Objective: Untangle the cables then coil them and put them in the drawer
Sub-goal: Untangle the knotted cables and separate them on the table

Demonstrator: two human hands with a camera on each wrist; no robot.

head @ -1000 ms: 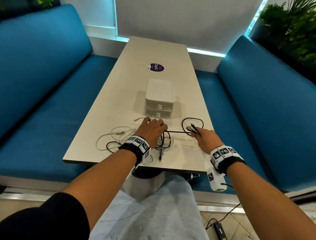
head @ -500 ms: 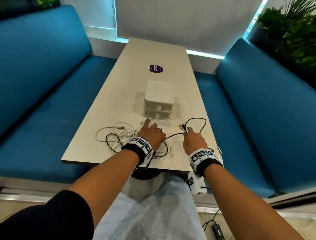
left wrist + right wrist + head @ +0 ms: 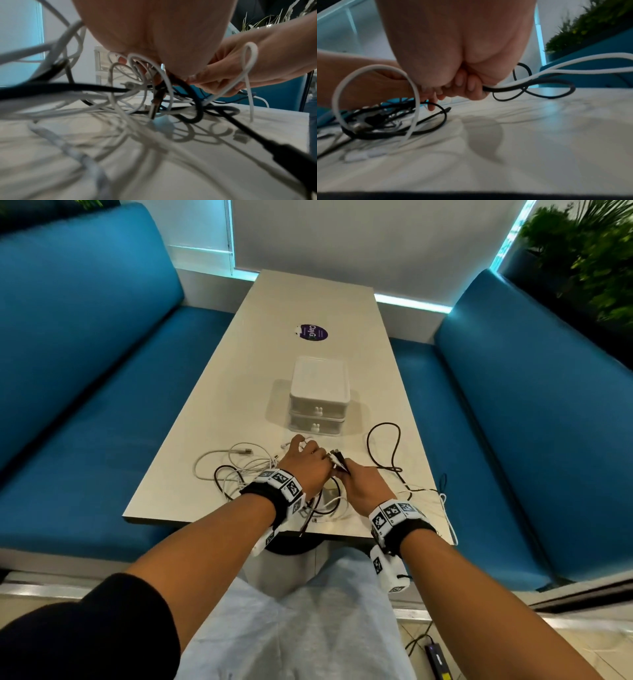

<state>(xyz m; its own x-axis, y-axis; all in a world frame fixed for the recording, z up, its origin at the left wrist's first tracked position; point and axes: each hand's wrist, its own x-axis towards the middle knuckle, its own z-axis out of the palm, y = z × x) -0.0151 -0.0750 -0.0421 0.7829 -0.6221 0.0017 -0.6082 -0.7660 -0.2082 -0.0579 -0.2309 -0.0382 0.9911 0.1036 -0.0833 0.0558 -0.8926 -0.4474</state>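
Note:
A tangle of white cables (image 3: 241, 451) and black cables lies at the near end of the table (image 3: 308, 302). My left hand (image 3: 306, 462) sits on the tangle, its fingers curled into the strands (image 3: 120, 94). My right hand (image 3: 363, 487) is right beside it, fingers curled round a black cable (image 3: 501, 89) whose plug ends stick up between the two hands. That black cable trails right in a loose loop (image 3: 368, 444). A black USB plug (image 3: 154, 108) hangs under my left palm. The white two-drawer unit (image 3: 318, 392) stands just behind, both drawers closed.
A purple sticker (image 3: 311, 332) marks the table's middle. Blue benches (image 3: 85, 371) (image 3: 513, 405) flank the table on both sides. A white cable (image 3: 445, 508) droops over the near right corner. Plants (image 3: 599, 251) stand at the far right.
My right hand has moved left with the black cable ends until it meets my left hand. The black loop now trails out to the right. My left hand stays on the tangle.

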